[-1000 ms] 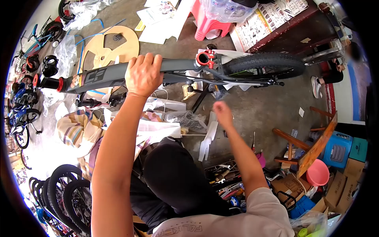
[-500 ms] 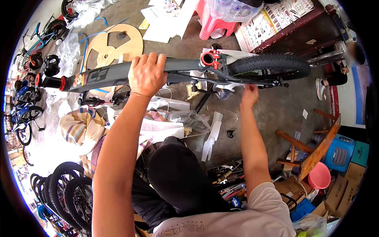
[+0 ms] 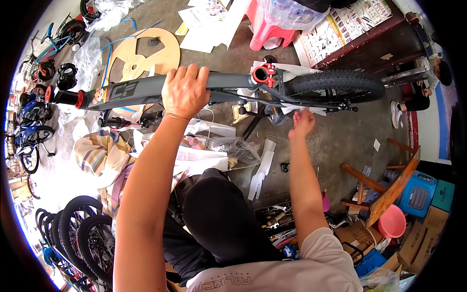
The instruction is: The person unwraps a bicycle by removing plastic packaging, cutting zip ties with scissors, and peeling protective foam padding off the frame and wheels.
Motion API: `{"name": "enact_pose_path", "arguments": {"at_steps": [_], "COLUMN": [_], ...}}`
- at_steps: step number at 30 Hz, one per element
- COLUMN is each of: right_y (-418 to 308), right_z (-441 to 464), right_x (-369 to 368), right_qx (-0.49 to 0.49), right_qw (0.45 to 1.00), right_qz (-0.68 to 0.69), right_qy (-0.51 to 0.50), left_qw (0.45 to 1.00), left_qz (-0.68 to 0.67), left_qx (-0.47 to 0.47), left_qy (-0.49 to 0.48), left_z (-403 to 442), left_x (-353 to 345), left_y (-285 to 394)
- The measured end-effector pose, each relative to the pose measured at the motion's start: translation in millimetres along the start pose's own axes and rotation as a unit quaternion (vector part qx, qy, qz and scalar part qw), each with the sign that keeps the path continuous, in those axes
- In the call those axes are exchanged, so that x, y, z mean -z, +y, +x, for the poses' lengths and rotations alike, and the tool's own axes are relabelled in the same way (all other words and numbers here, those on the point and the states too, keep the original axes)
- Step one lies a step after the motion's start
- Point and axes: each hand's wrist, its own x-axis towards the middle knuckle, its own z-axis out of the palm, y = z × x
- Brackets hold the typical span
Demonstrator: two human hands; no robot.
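Observation:
A dark grey bicycle frame (image 3: pixel 228 79) lies across the view, with a red seat clamp (image 3: pixel 262 76) around its open seat tube. My left hand (image 3: pixel 186 92) is wrapped over the frame's main tube and grips it. At the right end sits the rear wheel (image 3: pixel 335 86) with its knobby black tyre. Below the rear part of the frame, my right hand (image 3: pixel 302 124) has its fingers drawn together beside the thin lower stay and some white wrapping. What those fingers pinch, if anything, is too small to tell.
A tool tray (image 3: pixel 277 221) lies by my knee. Loose wrapping (image 3: pixel 262 168) and a round cardboard piece (image 3: pixel 165 48) are on the floor. To the right are a wooden stool (image 3: pixel 394 187) and a pink basin (image 3: pixel 392 221). Another person's shoe (image 3: pixel 396 114) shows at far right.
My right hand has shifted slightly left and down along the lower stay. My left hand keeps its grip on the frame. The whole view has moved a little.

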Motion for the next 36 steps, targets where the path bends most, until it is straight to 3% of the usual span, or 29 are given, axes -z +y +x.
{"name": "enact_pose_path", "arguments": {"at_steps": [5,8,15,17,25,31,36], "right_y": [13,11,5,6,6,4,18], "right_z": [5,9,-11,-11,-5,-15,8], "right_x": [5,4,-5,-9,-6,-12,-15], "right_qx": [0.014,0.087,0.115,0.134,0.129,0.147,0.108], "right_qw": [0.998,0.993,0.989,0.978,0.987,0.980,0.991], "right_qz": [-0.055,-0.072,-0.095,-0.156,-0.100,-0.133,-0.062], "right_qy": [-0.021,-0.024,-0.010,0.019,-0.003,0.028,0.056], "left_qw": [1.000,1.000,1.000,1.000,1.000,1.000,1.000], "left_qz": [-0.001,-0.006,-0.010,-0.008,-0.009,-0.003,-0.008], "left_qx": [0.009,0.007,0.008,0.009,0.007,0.008,0.008], "left_qy": [-0.015,-0.019,0.000,0.000,0.012,0.009,0.014], "left_z": [-3,-2,-2,-2,-2,-3,-2], "left_x": [0,2,1,0,-1,-1,-2], "left_y": [-1,-1,-1,-1,-2,-2,-1]}}
